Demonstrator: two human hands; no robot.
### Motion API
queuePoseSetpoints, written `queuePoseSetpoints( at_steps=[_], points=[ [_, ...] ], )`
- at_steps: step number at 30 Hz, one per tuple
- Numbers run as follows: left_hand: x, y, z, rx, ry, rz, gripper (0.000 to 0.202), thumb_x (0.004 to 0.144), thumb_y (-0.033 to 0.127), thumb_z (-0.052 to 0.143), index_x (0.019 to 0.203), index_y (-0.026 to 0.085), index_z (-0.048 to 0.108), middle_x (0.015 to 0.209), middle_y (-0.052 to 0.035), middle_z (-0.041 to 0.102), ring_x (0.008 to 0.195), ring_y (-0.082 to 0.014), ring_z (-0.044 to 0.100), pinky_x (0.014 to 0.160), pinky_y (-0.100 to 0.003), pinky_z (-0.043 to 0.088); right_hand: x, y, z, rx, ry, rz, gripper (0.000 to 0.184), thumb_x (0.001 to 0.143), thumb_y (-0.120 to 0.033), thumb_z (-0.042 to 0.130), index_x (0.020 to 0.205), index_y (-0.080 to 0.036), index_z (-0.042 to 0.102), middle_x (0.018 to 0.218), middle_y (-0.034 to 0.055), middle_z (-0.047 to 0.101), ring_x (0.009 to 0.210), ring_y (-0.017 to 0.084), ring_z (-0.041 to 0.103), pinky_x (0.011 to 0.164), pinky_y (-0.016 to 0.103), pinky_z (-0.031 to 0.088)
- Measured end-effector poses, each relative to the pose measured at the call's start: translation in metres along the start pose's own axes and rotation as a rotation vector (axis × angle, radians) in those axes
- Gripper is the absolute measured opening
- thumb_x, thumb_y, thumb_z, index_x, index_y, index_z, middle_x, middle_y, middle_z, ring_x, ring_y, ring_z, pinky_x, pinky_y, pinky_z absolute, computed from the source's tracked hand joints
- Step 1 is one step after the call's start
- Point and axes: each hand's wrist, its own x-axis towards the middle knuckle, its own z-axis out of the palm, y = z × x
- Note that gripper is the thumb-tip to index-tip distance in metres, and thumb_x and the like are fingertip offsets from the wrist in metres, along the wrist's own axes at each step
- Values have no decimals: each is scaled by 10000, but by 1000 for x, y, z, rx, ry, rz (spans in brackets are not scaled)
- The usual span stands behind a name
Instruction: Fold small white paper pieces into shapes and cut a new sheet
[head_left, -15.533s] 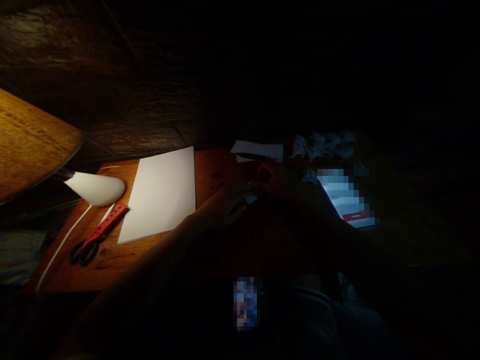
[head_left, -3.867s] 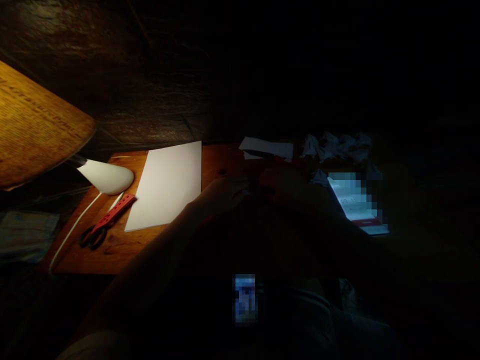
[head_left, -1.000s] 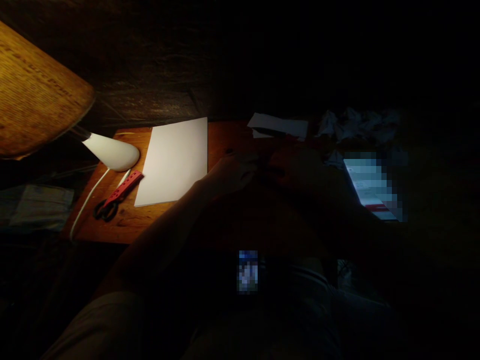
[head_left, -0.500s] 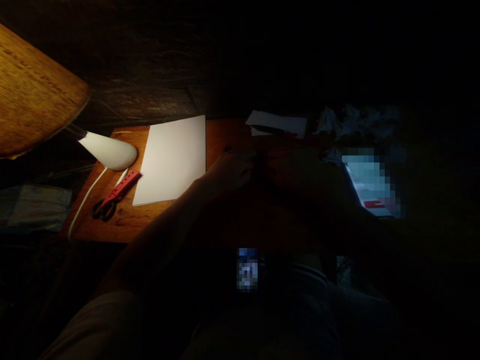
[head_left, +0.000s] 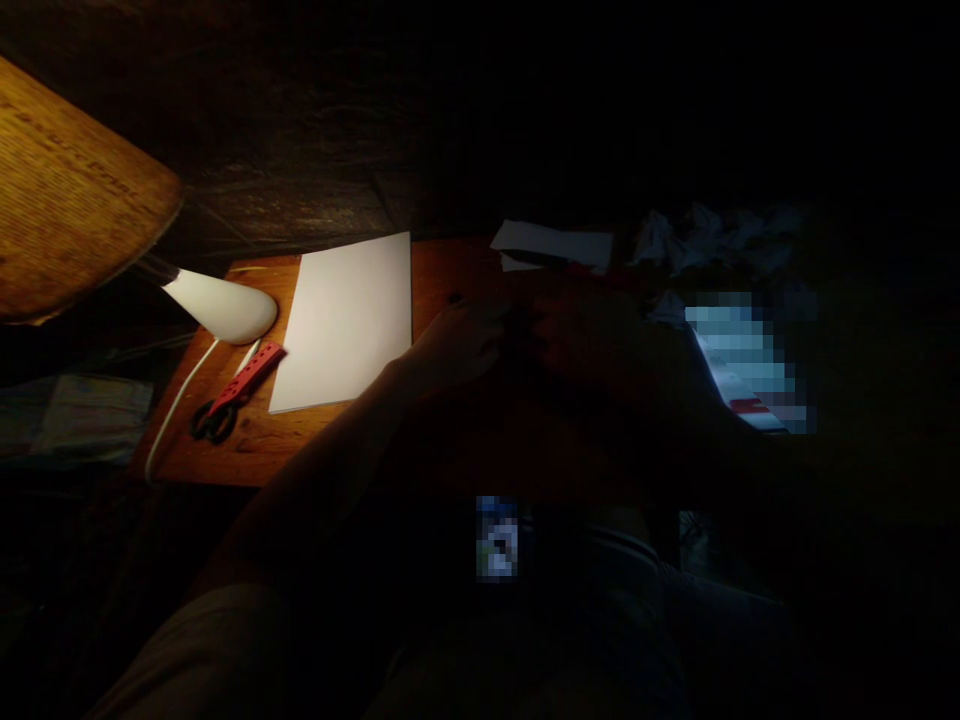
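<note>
The person's left hand (head_left: pixel 459 345) and right hand (head_left: pixel 592 335) meet knuckle to knuckle over the middle of the wooden table (head_left: pixel 439 272). Their fingertips are drawn together where the two hands touch. The spot between them is too dark to show whether anything is pinched there, and it cannot be told whether either hand is closed or loose. Both forearms run back from the hands toward the camera in deep shadow.

A white sheet (head_left: pixel 345 320) lies flat on the table just to the left of the left hand, its near right corner close to that wrist. Beyond the hands, a little past the right hand's knuckles, lies a smaller white slip (head_left: pixel 555 247). Farther off to the right of it is a heap of crumpled paper (head_left: pixel 705 240).

To the right of the right hand a lit screen (head_left: pixel 739 370) glows pale blue, its content blurred out. Below the hands, near the person's lap, a second small lit screen (head_left: pixel 496 537) shows.

Well to the left of the left hand, past the white sheet, scissors (head_left: pixel 229 395) with black loops and a red cover lie on the table. They are just beside the white lamp base (head_left: pixel 221 308) and its cord (head_left: pixel 176 400). A woven lampshade (head_left: pixel 71 220) hangs over the far left.
</note>
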Motion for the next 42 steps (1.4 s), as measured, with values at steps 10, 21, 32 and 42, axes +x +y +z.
queuePoseSetpoints(
  at_steps=[10,21,32,42],
  points=[
    [1,-2,0,-24,8,8,322,939,202,555,1103,181,831,1440,-120,760,1278,-341,737,1118,-535,585,-6,-2,-16,43,-136,91,473,1116,-451,540,1142,-123,881,1169,193,851,946,312,743,746,396,414],
    [0,3,-4,14,-20,-7,368,945,192,528,1141,157,837,1456,-152,759,1311,-353,745,1114,-526,598,-4,-9,-14,5,-86,71,473,1151,-418,490,1229,-108,840,1307,215,810,1152,346,733,872,412,460],
    [1,0,-2,49,-5,2,307,963,222,551,1088,139,818,1396,-180,767,1239,-345,747,1045,-496,603,-5,-7,-15,35,-62,14,437,1151,-345,502,1176,-124,878,1319,188,812,1189,331,701,888,413,452],
    [2,-2,1,16,19,-9,392,934,220,563,1224,142,814,1439,-174,758,1278,-363,745,1077,-517,599,-4,-7,-13,8,-64,-48,456,1145,-336,495,1115,-101,885,1202,198,821,1132,322,692,815,400,395]
  ],
)
